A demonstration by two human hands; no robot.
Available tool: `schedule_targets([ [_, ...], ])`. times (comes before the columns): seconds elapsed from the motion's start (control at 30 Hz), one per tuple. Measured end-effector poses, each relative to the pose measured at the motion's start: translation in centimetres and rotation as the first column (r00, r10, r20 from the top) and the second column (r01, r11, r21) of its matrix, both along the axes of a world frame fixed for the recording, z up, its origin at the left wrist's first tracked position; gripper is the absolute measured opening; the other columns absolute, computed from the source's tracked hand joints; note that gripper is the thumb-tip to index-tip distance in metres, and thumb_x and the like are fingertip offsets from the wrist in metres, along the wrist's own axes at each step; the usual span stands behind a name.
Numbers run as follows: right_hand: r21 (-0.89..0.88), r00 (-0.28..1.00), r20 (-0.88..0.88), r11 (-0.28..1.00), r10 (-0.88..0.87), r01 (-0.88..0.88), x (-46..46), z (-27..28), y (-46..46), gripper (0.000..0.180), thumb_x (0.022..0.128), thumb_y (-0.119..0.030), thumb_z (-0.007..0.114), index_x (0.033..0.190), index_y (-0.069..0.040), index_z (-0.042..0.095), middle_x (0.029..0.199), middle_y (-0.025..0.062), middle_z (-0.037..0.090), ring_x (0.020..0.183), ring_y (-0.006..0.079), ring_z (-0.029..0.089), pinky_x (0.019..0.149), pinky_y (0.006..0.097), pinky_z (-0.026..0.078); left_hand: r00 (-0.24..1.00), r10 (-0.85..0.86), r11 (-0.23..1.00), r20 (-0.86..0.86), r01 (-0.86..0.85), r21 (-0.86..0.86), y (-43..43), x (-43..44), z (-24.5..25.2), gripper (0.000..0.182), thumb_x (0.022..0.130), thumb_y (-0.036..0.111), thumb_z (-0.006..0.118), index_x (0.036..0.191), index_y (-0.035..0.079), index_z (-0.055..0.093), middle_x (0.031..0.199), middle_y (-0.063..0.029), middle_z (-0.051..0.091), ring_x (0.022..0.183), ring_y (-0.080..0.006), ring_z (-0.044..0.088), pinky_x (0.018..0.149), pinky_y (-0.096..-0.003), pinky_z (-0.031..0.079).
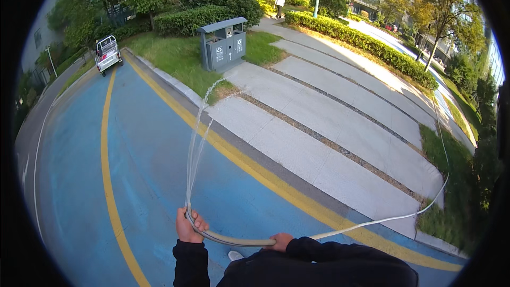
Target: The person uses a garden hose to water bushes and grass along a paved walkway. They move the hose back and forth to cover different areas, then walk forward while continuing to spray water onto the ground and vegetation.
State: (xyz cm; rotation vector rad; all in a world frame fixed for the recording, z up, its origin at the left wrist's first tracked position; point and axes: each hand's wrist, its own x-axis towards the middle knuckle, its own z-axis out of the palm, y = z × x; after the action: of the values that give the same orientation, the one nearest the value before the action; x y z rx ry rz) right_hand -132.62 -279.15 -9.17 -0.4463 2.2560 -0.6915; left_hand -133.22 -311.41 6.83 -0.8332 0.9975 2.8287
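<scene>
A pale garden hose [235,241] bends in front of me. My left hand [191,225] grips it close to its open end, which points up and away. Water [194,147] leaves that end in split streams and arcs towards the grass edge near a grey double litter bin [224,46]. Farther back along the hose, my right hand [281,242] is closed around it at my waist. Behind that hand the hose runs right over the kerb and grass and on towards the hedge.
Blue pavement [155,191] with yellow lines lies underfoot. A stone kerb [175,81] borders grass and a path of pale slabs [318,127]. A white cargo tricycle [107,55] stands at the far left. Beyond the bin, a person [279,5] is on the path beside a hedge [358,46].
</scene>
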Motion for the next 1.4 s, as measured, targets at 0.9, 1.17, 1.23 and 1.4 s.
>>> schedule_targets([
  [0.9, 0.443, 0.865, -0.311, 0.745, -0.393, 0.498, -37.4, -0.6, -47.6, 0.024, 0.070, -0.037, 0.060, 0.081, -0.018, 0.069, 0.076, 0.0094, 0.067, 0.077, 0.0319, 0.065, 0.072, 0.0449, 0.052, 0.995, -0.062, 0.992, -0.080, 0.053, -0.112, -65.0, -56.7, 5.6, 0.040, 0.092, 0.041, 0.039, 0.062, 0.016, 0.048, 0.042, 0.0015, 0.041, 0.030, -0.0133, 0.036, 0.035, -0.0307, 0.037],
  [1.17, 0.463, 0.838, -0.252, 0.700, -0.484, 0.544, -45.5, 1.3, -77.6, 0.028, 0.070, -0.035, 0.058, 0.090, -0.020, 0.070, 0.082, 0.0092, 0.068, 0.080, 0.0313, 0.065, 0.074, 0.0437, 0.052, 0.962, -0.175, 0.982, -0.209, 0.156, -0.103, -93.3, -68.6, 6.0, 0.041, 0.091, 0.040, 0.037, 0.059, 0.015, 0.046, 0.040, 0.0014, 0.039, 0.029, -0.0136, 0.035, 0.034, -0.0314, 0.036],
  [1.23, 0.483, 0.885, -0.193, 0.744, -0.424, 0.462, -48.3, 2.3, -87.0, 0.032, 0.071, -0.035, 0.055, 0.095, -0.020, 0.071, 0.087, 0.0103, 0.069, 0.083, 0.0303, 0.066, 0.076, 0.0423, 0.052, 0.967, -0.203, 0.975, -0.157, 0.183, -0.129, -102.4, -70.7, 7.5, 0.041, 0.090, 0.042, 0.038, 0.060, 0.015, 0.046, 0.040, 0.0019, 0.038, 0.029, -0.0133, 0.034, 0.035, -0.0301, 0.034],
  [1.4, 0.441, 0.936, -0.153, 0.826, -0.318, 0.352, -52.7, 0.1, -99.9, 0.034, 0.074, -0.040, 0.057, 0.097, -0.020, 0.071, 0.089, 0.0113, 0.068, 0.088, 0.0307, 0.065, 0.077, 0.0425, 0.051, 0.938, -0.331, 0.935, -0.106, 0.310, -0.176, -115.6, -79.9, 10.1, 0.034, 0.088, 0.039, 0.039, 0.065, 0.014, 0.043, 0.045, 0.0012, 0.034, 0.037, -0.0150, 0.034, 0.046, -0.0326, 0.035],
])
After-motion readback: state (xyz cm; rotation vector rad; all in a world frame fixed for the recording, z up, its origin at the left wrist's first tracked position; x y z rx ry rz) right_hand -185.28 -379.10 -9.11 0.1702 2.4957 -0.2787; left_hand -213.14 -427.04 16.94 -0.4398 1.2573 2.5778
